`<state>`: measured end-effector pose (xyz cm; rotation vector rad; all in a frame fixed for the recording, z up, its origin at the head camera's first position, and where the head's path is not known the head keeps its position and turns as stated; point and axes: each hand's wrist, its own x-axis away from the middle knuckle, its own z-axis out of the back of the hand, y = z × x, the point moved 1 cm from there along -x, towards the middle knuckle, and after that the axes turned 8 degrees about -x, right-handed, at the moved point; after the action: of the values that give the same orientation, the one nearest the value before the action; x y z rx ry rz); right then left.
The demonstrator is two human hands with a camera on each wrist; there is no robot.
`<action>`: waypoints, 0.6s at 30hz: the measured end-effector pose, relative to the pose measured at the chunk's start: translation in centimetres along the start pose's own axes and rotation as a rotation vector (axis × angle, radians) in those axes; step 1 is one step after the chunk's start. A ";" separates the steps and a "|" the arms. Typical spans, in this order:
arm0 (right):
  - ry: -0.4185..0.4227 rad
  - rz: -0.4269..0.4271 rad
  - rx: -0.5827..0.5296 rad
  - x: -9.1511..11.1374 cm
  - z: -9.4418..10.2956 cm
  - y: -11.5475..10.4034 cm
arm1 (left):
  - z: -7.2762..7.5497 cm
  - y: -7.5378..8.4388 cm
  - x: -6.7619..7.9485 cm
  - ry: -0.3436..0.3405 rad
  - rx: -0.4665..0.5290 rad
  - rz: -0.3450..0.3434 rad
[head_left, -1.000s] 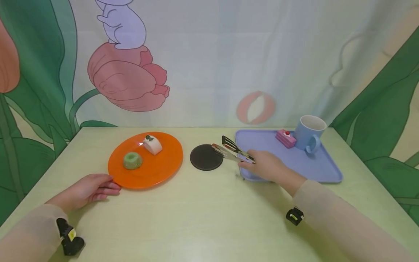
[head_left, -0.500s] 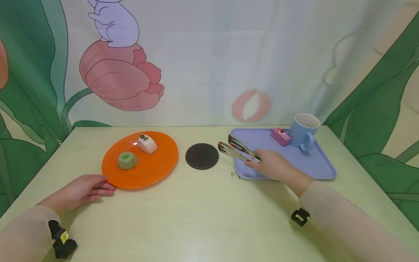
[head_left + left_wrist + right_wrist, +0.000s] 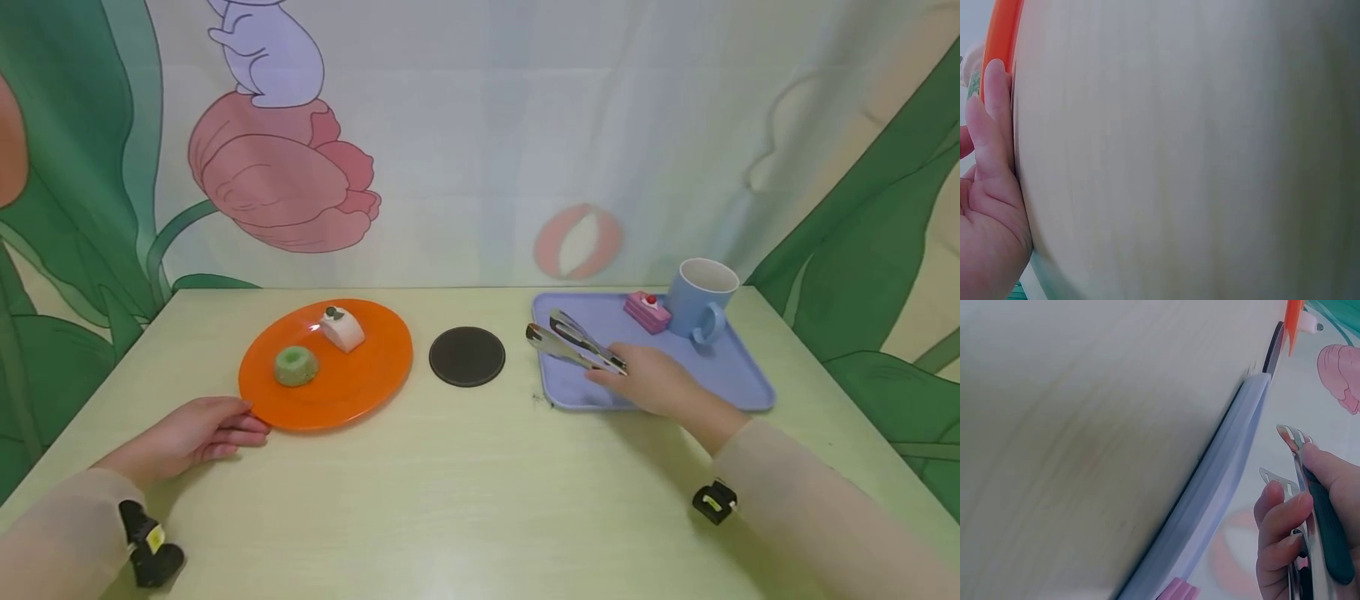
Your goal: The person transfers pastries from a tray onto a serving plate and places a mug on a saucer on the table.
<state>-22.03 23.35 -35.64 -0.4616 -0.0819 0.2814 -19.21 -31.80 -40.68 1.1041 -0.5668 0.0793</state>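
My left hand (image 3: 191, 437) holds the near-left rim of an orange plate (image 3: 352, 408), thumb at the edge and the other fingers low by the table. On that plate lie a green ring-shaped cake (image 3: 296, 367) and a white cake slice (image 3: 342, 330) with a dark topping. My right hand (image 3: 660, 379) grips metal serving tongs (image 3: 573, 342) with slotted tips and a dark green handle (image 3: 1329, 534). The tongs' tips are apart with nothing between them, above the left part of a lilac tray (image 3: 697, 392). A pink cake slice (image 3: 647, 312) with a red cherry sits farther back on the tray.
A light blue mug (image 3: 701, 300) stands upright at the tray's back right, close to the pink slice. Between plate and tray lies a round black coaster (image 3: 467, 357). A printed curtain (image 3: 450, 150) hangs behind the pale table (image 3: 450, 500).
My right hand has carried the tongs to the right, from near the coaster to above the tray. The left hand stays at the plate's rim. The head view has shifted slightly.
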 end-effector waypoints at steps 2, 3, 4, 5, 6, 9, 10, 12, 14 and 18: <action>0.003 -0.006 0.001 0.2 0.2 0.2 | 0.0 0.0 0.0 -0.003 0.000 -0.005; 0.004 -0.007 0.004 0.3 0.3 0.3 | -0.1 0.0 0.0 -0.005 0.000 -0.007; 0.004 -0.007 0.004 0.3 0.4 0.4 | -0.1 0.0 0.0 -0.006 0.001 -0.009; 0.004 -0.011 0.006 0.4 0.5 0.5 | -0.1 0.0 0.0 -0.007 0.003 -0.007; 0.004 -0.015 0.006 0.5 0.6 0.7 | -0.1 0.1 0.0 -0.006 0.005 -0.006; 0.009 -0.015 0.012 0.7 0.8 1.0 | -0.1 0.1 0.0 -0.002 0.006 -0.002; 0.010 -0.017 0.012 0.7 0.9 1.1 | -0.1 0.1 0.0 0.001 0.007 0.001; 0.013 -0.016 0.013 0.9 1.0 1.2 | -0.1 0.1 0.0 0.005 0.007 0.000; 0.012 -0.015 0.017 1.0 1.2 1.3 | 0.0 0.1 0.0 0.006 0.001 -0.003; 0.017 -0.026 0.023 1.2 1.5 1.5 | -0.1 0.2 0.1 0.010 -0.005 -0.003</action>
<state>-21.47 25.62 -34.99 -0.4396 -0.0679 0.2530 -19.16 -31.64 -40.53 1.0994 -0.5565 0.0808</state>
